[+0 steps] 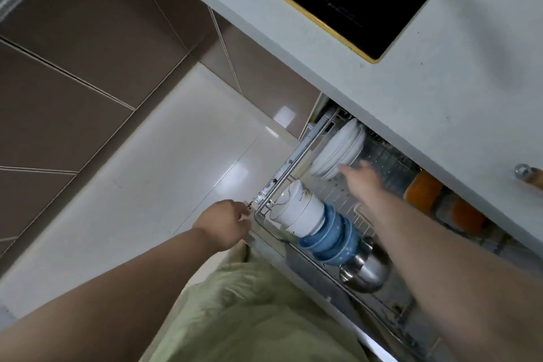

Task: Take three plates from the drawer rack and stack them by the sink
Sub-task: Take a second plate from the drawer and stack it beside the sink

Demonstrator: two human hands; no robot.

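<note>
Several white plates stand on edge in the rack of the pulled-out drawer under the table. Right hand reaches them, fingers spread, holding nothing. Left hand pinches the drawer's front corner, beside stacked bowls.

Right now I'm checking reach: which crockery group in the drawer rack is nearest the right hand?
The upright white plates; the right hand reaches their lower edge, while the white bowls and blue bowls lie nearer the person.
</note>
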